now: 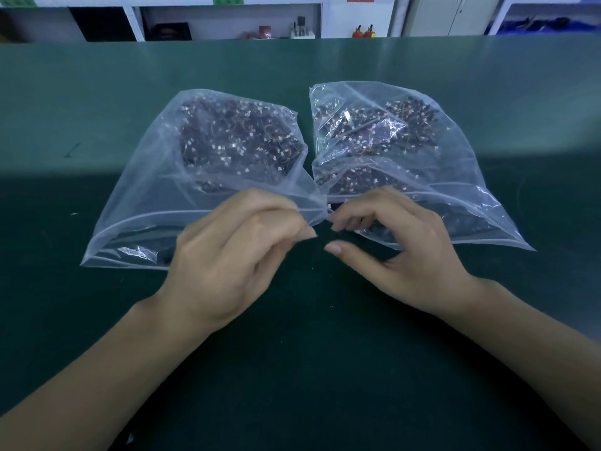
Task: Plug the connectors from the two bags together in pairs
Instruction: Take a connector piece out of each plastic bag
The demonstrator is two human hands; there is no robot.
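- Two clear bags side by side on green table [97,92]: left bag [156,196], right bag [455,177], both full of small wired connectors [240,141].
- Left hand [227,255]: fingers curled, thumb meeting fingertips; whether anything is pinched, cannot tell.
- Right hand [400,252]: fingers bent at right bag's mouth, thumb apart, grip unclear.

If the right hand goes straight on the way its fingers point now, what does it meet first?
Its fingers point left, toward the left hand. The right hand would probably meet those fingertips first, just below the left bag's corner. Depth is unclear.
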